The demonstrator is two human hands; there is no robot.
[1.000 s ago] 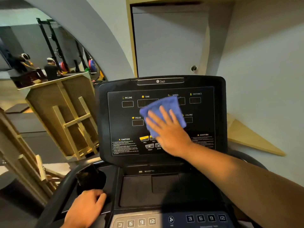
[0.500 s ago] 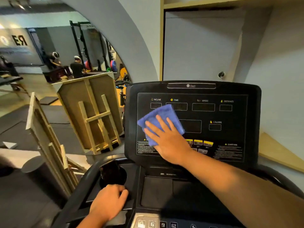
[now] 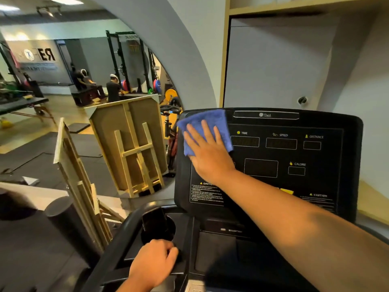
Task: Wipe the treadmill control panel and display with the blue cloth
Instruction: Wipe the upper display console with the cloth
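The black treadmill display panel point(image 3: 294, 157) stands upright at centre right, with labels TIME, SPEED, DISTANCE and CALORIE. My right hand point(image 3: 207, 152) lies flat on the blue cloth point(image 3: 202, 123), pressing it against the panel's upper left corner; the cloth overlaps the panel's left edge and hides the INCLINE label. My forearm crosses the panel's lower part and covers some of its buttons. My left hand point(image 3: 152, 263) is curled over the treadmill's left console edge, just below the cup holder point(image 3: 157, 228).
A dark phone point(image 3: 153, 221) stands in the cup holder. To the left are a curved mirror, wooden easel frames point(image 3: 130, 148) and a dark foam roller point(image 3: 67, 218). A grey wall with a cabinet door point(image 3: 273, 66) rises behind the panel.
My right hand has slid the blue cloth from the panel's middle, leftward and then up into its top left corner. The camera view has turned left. My left hand stays on the console edge.
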